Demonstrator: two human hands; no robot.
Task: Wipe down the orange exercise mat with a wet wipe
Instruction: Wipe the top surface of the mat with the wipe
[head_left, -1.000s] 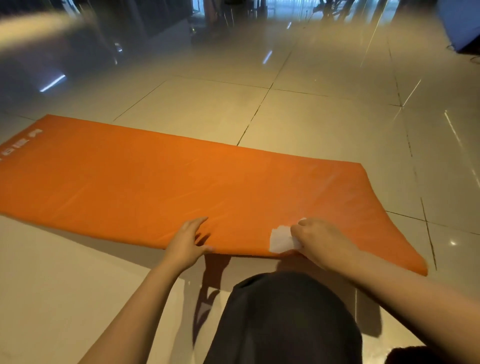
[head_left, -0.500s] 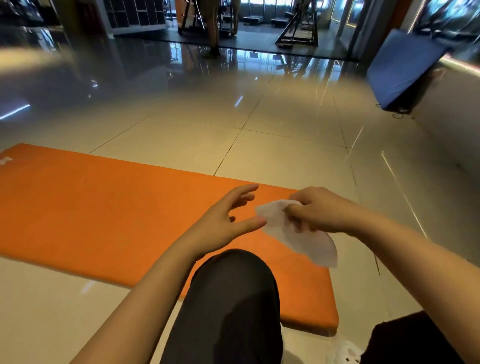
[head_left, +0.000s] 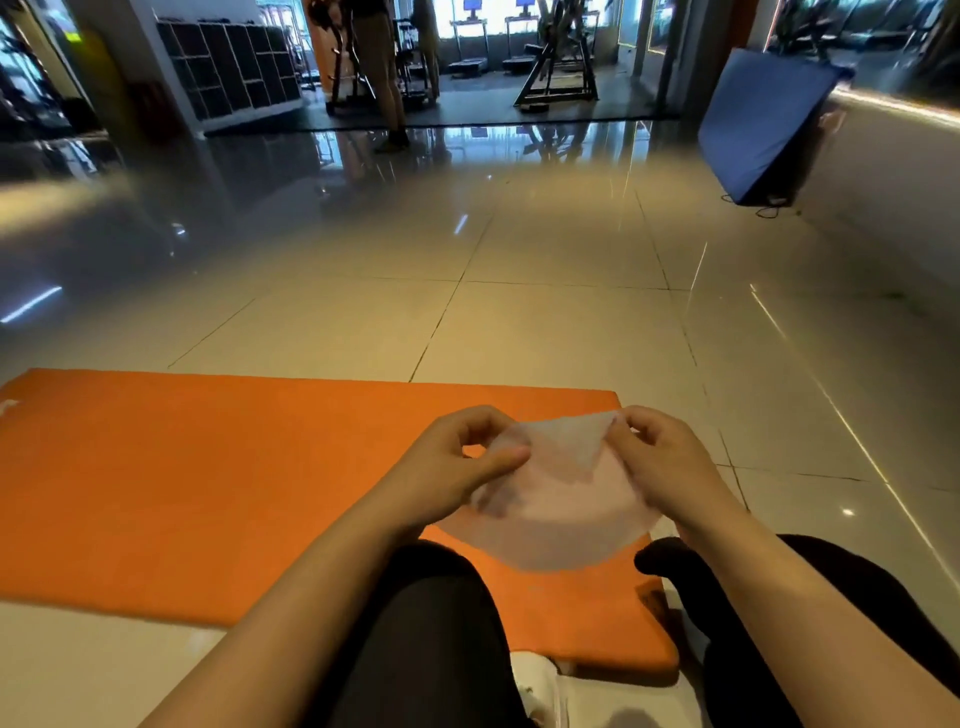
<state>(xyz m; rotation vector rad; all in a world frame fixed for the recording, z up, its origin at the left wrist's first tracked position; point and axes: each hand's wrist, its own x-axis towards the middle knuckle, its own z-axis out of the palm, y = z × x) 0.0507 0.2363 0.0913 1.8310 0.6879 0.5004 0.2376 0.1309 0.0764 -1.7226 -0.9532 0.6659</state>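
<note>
Head view: our left hand and right hand each pinch the wipe at 6 o'clock above the mat, likely spreading it to wipe.

A glossy floor of large pale tiles with dark grout lines carries the orange exercise mat, which lies flat across the near part. A blue mat stands tilted on the floor far right, with a thin cable at its foot.
</note>
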